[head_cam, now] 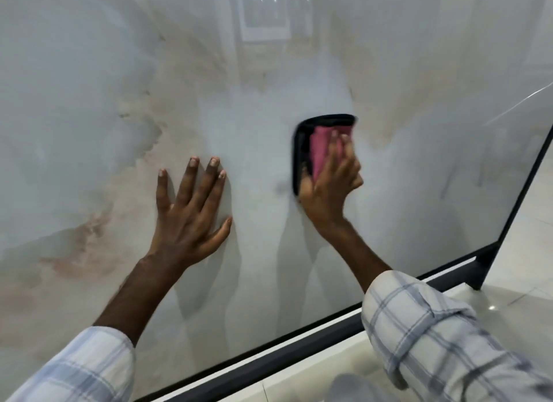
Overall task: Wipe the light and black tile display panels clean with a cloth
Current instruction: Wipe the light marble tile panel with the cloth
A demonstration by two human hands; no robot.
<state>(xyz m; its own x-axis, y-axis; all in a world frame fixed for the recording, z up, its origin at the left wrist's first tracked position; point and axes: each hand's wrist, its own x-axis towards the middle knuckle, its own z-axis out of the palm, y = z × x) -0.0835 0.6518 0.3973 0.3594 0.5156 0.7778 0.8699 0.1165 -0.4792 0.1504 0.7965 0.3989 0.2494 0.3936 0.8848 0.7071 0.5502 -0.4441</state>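
Light tile panel [89,87] fills most of the view, standing tilted away from the viewer. Its surface is glossy pale grey-white w/ cloudy marble pattern: tan & beige veining fans out from top centre, and a rusty-brown blotch sits at lower left. The gloss picks up soft shadows/reflections of both arms below the hands. A pale rectangular shape [264,12] shows near the top edge; can't tell if it's a label or a reflection. A thin black frame [269,359] runs along the panel's bottom edge & up the right side, w/ light floor tiles [523,297] beyond. Left hand [191,210] lies flat on the panel left of centre, fingers straight & spread, grasping nothing. Right hand [329,186] is right of centre, fingers curled over a pink cloth [320,150] & pressing it against the panel; this area is motion-blurred. A black border [299,150] shows round the cloth's top & left side, and I can't tell if it's part of the cloth or a separate piece. Both forearms are bare, w/ pale blue-white checked sleeves [434,341] pushed up.
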